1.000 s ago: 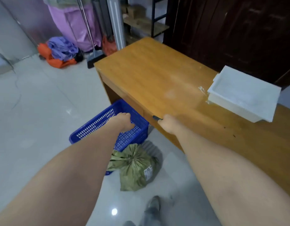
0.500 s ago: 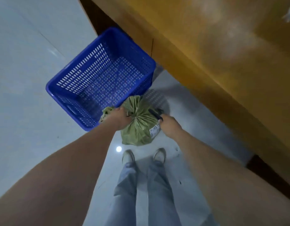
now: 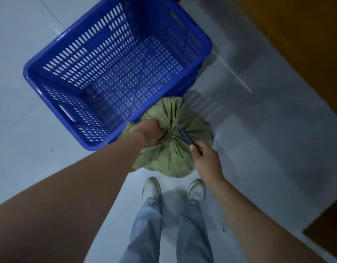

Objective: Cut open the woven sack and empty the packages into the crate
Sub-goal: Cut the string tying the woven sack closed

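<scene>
A green woven sack (image 3: 194, 128) stands on the floor, its gathered neck tied with a thin string at the top. My left hand (image 3: 147, 130) grips the bunched neck of the sack from the left. My right hand (image 3: 206, 160) holds a dark blue utility knife (image 3: 184, 135), whose tip rests against the tie at the neck. A blue perforated plastic crate (image 3: 40, 73) sits on the floor just behind and left of the sack, with nothing inside it.
A wooden desk (image 3: 304, 44) runs along the upper right, its edge overhanging the pale tiled floor. My two feet in light shoes (image 3: 152, 188) stand directly in front of the sack.
My view has tilted down and moved closer to the sack. My left hand has closed on the sack's neck, and my right hand has brought the knife tip onto the tie.
</scene>
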### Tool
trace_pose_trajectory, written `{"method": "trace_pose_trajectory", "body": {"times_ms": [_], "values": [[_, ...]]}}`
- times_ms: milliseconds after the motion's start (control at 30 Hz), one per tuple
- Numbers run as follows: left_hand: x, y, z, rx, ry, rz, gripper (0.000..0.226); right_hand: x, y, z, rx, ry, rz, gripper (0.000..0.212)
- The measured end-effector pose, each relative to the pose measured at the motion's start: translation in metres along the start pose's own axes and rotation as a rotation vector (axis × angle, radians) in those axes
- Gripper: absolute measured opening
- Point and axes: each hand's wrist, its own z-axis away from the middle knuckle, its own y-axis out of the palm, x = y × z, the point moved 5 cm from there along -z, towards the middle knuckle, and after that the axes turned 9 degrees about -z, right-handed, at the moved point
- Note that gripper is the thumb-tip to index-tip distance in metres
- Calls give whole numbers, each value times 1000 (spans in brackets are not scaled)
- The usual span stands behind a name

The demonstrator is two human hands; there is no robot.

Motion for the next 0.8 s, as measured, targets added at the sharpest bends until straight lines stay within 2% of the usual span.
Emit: {"method": "trace_pose_trajectory", "body": {"times_ms": [133,233,333,400,467,600,700,800], "values": [[15,38,-13,40,54,131,32,-12,19,-11,22,-26,-46,31],[19,42,-9,-114,26,141,35,-21,26,-14,8,-9,-108,33],[11,35,-4,-223,70,156,34,-22,22,-13,-58,-16,-158,31],[8,34,-2,-224,93,232,29,-19,15,-13,-127,-43,-196,33],[7,34,1,-188,79,286,34,-13,8,-14,-190,-74,-242,34],[-1,34,4,-89,49,109,54,-9,-3,-28,-239,-64,-250,38],[-11,31,2,-65,-11,16,64,-9,-4,-37,-198,-21,-196,39],[-20,32,0,-93,-51,-18,63,-8,3,-38,-131,-16,-210,39]]}}
